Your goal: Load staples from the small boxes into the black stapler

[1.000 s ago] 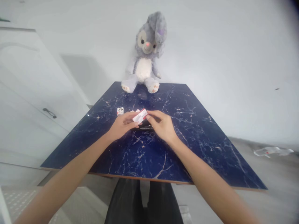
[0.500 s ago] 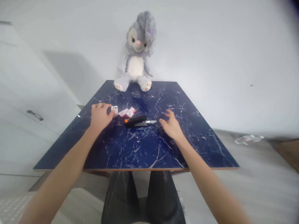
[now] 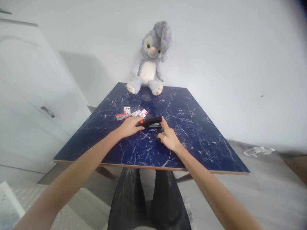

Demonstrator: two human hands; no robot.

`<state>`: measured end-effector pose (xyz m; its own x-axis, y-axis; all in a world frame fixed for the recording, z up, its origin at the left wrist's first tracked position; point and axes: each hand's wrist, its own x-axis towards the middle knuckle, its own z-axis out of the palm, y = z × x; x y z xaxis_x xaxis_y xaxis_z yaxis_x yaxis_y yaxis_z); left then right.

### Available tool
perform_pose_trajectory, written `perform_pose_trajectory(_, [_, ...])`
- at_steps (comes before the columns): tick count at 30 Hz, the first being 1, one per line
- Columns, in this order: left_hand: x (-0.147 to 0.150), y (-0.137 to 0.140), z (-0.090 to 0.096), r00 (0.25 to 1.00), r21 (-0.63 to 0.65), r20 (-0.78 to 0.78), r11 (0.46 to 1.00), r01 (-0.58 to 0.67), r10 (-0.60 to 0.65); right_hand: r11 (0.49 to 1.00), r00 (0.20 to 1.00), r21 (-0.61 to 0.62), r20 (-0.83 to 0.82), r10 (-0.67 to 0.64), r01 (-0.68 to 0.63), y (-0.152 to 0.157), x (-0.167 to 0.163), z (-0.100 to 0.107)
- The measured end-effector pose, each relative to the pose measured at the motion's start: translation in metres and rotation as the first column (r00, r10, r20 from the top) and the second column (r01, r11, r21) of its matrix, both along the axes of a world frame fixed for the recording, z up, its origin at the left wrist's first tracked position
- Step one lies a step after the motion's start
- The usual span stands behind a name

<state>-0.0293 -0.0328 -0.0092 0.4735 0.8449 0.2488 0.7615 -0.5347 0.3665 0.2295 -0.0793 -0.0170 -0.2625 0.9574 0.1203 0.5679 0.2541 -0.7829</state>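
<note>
A black stapler [image 3: 151, 120] with an orange part at its left end lies crosswise on the dark blue marbled table. My left hand [image 3: 129, 126] is closed round that left end, thumb on the near side and fingers on the far side. At the stapler's other end, the stretched index finger of my right hand [image 3: 169, 137] touches the tip, while its thumb stands apart on the near side. Silver metal shows below the stapler's upper arm. Beyond my left hand lie a red and white box [image 3: 122, 116], a white box with a dark print [image 3: 127, 111] and two more small boxes [image 3: 143, 113].
A grey plush rabbit [image 3: 148, 71] sits at the table's [image 3: 199, 140] far edge, against the white wall. To the left stands a white cabinet door with a dark handle [image 3: 48, 111]. Clear plastic [image 3: 259, 151] lies on the floor at the right.
My left hand has moved right from the small boxes to the stapler's left end, uncovering the red and white box. The silver part that stuck out at the right no longer protrudes; my right hand now touches there.
</note>
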Motion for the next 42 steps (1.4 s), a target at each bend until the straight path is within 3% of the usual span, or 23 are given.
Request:
perform_pose_trajectory(5, [0.005, -0.004, -0.004, 0.998, 0.049, 0.059, 0.999, 0.001, -0.004, 0.995, 0.997, 0.069, -0.025, -0.069, 0.07, 0.005, -0.007, -0.008])
perform_pose_trajectory(7, [-0.003, -0.001, 0.001, 0.999, 0.095, 0.054, 0.995, 0.0, -0.005, 0.979, 0.99, 0.156, 0.025, -0.139, 0.133, 0.009, -0.009, -0.008])
perform_pose_trajectory(9, [-0.019, 0.004, 0.009, 0.989, 0.194, 0.079, 0.971, -0.139, 0.126, 0.948, 0.986, 0.3, 0.087, -0.14, 0.108, 0.015, -0.009, -0.007])
perform_pose_trajectory(11, [-0.04, 0.01, 0.015, 0.937, 0.263, 0.116, 0.9, -0.348, 0.328, 0.909, 0.988, 0.416, 0.137, -0.068, 0.005, 0.024, -0.008, -0.005])
perform_pose_trajectory(13, [-0.06, 0.015, 0.018, 0.91, 0.215, 0.095, 0.884, -0.415, 0.404, 0.887, 0.987, 0.457, 0.162, -0.006, -0.07, 0.035, -0.008, -0.004])
perform_pose_trajectory(17, [-0.077, 0.021, 0.018, 0.954, 0.05, 0.083, 0.955, -0.291, 0.287, 0.892, 0.987, 0.452, 0.148, -0.062, -0.012, 0.049, -0.007, -0.007])
perform_pose_trajectory(22, [-0.042, 0.011, 0.014, 0.952, -0.023, 0.157, 0.965, -0.262, 0.262, 0.86, 0.942, 0.454, 0.112, -0.315, 0.234, 0.044, -0.006, -0.01])
perform_pose_trajectory(24, [-0.021, 0.002, 0.008, 0.964, -0.092, 0.121, 0.97, -0.226, 0.236, 0.873, 0.956, 0.438, 0.087, -0.28, 0.216, 0.042, -0.004, -0.009])
perform_pose_trajectory(29, [0.009, -0.008, -0.001, 0.94, -0.004, 0.054, 0.941, -0.338, 0.337, 0.941, 0.996, 0.327, -0.029, -0.079, 0.084, 0.047, 0.002, -0.007])
perform_pose_trajectory(31, [0.013, 0.003, 0.002, 0.944, 0.083, 0.029, 0.94, -0.331, 0.329, 0.95, 0.997, 0.306, -0.056, -0.048, 0.063, 0.053, 0.004, -0.007])
perform_pose_trajectory(34, [0.021, 0.04, 0.012, 0.965, 0.207, -0.079, 0.951, -0.23, 0.251, 0.949, 0.997, 0.31, -0.075, -0.028, 0.05, 0.06, 0.005, -0.009])
perform_pose_trajectory(38, [0.037, 0.093, 0.031, 0.932, 0.056, -0.271, 0.97, -0.235, 0.241, 0.948, 0.995, 0.317, -0.101, 0.001, 0.031, 0.063, 0.009, -0.011])
perform_pose_trajectory(40, [0.037, 0.099, 0.044, 0.941, -0.008, -0.278, 0.979, -0.203, 0.193, 0.949, 0.993, 0.316, -0.121, 0.015, 0.024, 0.063, 0.011, -0.012])
perform_pose_trajectory(42, [0.026, 0.086, 0.057, 0.974, -0.02, -0.212, 0.996, -0.081, 0.075, 0.95, 0.989, 0.309, -0.145, 0.017, 0.029, 0.062, 0.012, -0.011])
